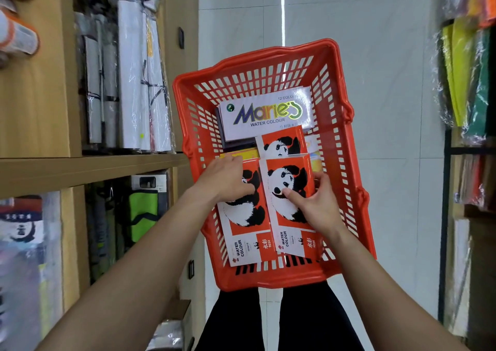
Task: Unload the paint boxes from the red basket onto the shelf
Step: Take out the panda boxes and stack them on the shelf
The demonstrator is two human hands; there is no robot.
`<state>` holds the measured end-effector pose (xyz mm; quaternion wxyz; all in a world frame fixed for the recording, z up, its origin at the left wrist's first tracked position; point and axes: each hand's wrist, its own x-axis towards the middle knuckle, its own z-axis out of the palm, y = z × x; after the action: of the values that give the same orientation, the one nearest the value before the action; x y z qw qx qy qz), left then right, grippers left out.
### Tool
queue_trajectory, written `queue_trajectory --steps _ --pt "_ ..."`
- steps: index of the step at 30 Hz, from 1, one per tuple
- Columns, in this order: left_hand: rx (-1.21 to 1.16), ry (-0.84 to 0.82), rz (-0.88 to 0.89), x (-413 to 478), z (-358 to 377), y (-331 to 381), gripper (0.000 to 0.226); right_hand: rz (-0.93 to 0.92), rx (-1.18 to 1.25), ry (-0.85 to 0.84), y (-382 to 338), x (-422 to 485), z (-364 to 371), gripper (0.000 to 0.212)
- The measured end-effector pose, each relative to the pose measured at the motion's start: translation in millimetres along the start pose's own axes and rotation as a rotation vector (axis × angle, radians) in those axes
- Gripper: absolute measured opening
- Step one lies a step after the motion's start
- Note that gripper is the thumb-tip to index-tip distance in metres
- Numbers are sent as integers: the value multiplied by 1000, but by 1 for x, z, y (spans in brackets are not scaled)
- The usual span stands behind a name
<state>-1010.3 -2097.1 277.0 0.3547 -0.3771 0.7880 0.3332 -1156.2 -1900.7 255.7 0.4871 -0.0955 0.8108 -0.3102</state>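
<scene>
Head view: red basket (346,141) sits on the pale floor in the aisle, in front of the person's legs, with the wooden shelf (88,162) just left of it. Inside the basket, two red panda water colour boxes lie side by side at the near end: left panda box (244,227) and right panda box (288,211), touching along their long edges. A third panda box (281,142) lies beyond them toward the basket's middle, partly covered. The white Marie's water colour box (264,114) sits at the basket's far end, on top of a dark box. Left hand (225,180) is over the far end of the left panda box, fingers curled down around its top edge; cannot tell if it's actually gripping. Right hand (312,203) rests on the right panda box, thumb pressed flat on the panda face, fingers bent over the box's right edge, loosely closed on it. No box lifted clear of the basket.
</scene>
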Motion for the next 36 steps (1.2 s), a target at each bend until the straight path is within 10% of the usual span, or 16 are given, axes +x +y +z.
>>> queue_trajectory --steps 14,30,36 --pt "-453 140 182 -33 -15 -10 50 -2 112 79 1 -23 -26 83" --pt "-1203 364 -165 -45 43 13 91 -33 93 121 -5 -29 -28 78" --pt "-1290 355 -199 -44 69 15 57 -14 43 187 -1 -24 -15 72"
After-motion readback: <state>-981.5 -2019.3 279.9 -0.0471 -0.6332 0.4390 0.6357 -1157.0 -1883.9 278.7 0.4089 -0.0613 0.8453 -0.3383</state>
